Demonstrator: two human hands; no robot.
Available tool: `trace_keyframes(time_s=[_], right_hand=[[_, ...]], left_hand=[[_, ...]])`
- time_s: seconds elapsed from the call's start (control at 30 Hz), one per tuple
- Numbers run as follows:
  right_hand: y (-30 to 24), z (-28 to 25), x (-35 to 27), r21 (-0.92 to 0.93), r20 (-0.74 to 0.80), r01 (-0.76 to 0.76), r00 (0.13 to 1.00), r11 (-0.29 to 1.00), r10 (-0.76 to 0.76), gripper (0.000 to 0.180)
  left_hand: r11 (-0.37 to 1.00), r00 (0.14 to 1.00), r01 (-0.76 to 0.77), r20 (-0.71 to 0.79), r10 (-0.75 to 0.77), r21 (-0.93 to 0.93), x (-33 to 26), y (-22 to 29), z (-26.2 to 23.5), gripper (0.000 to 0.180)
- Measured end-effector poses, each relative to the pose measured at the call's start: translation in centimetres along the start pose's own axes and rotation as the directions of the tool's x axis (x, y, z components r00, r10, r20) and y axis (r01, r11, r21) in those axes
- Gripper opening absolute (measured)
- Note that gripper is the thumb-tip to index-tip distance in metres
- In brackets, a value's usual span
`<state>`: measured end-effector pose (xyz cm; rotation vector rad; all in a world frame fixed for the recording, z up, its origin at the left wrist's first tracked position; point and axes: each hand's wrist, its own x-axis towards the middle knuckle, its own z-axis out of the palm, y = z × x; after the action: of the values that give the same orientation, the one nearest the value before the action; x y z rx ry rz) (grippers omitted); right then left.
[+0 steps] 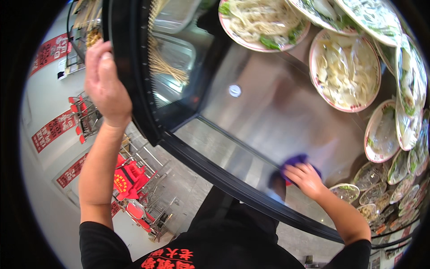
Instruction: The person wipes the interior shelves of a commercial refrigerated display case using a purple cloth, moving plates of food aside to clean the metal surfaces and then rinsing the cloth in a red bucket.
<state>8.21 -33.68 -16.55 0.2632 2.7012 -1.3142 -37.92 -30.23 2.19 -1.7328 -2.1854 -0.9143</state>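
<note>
My right hand (307, 179) presses a bunched purple cloth (295, 162) against the shiny metal base (264, 121) of a display case, near its front edge. Fingers bend over the cloth and hide part of it. My left hand (107, 85) rests high against the outer side of the case's black frame (127, 67), fingers extended upward and thumb beside them. Just ahead of the cloth hand, film-wrapped plates are crowded: a plate of pale sliced food (345, 69), a plate of noodles with greens (264, 24) and a smaller oval plate (382, 130).
Several more wrapped plates (371, 175) line the right side, close to my right forearm. A black front rail (215, 172) crosses between my body and the case. Thin sticks (168, 67) show behind the left panel. Red chairs (136, 210) stand on the floor at left.
</note>
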Motion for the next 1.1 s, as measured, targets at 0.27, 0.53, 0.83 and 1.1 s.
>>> trace_keyframes(time_s=[0.27,0.53,0.83,1.1], right_hand=[[1.5,0.8,1.5,0.344,0.003,0.084,0.996,0.935,-0.09,0.049],[-2.0,-1.0,28.5,0.143,-0.774,-0.003,0.623,0.99,0.114,0.045],[-3.1,2.1,31.6,-0.149,-0.718,-0.081,0.694,0.985,-0.051,0.032],[-3.6,2.4,30.8,0.093,-0.403,0.242,0.896,0.966,-0.186,0.011]], left_hand=[[0.997,0.995,0.06,0.078,-0.055,-0.057,0.4,0.5,0.0,0.02],[0.999,0.991,0.031,0.133,-0.026,-0.037,0.6,0.1,0.0,0.022],[0.993,0.997,0.045,0.061,-0.039,-0.11,0.5,0.6,0.5,0.019],[0.992,0.996,0.069,0.069,-0.061,-0.104,0.6,1.0,0.3,0.016]])
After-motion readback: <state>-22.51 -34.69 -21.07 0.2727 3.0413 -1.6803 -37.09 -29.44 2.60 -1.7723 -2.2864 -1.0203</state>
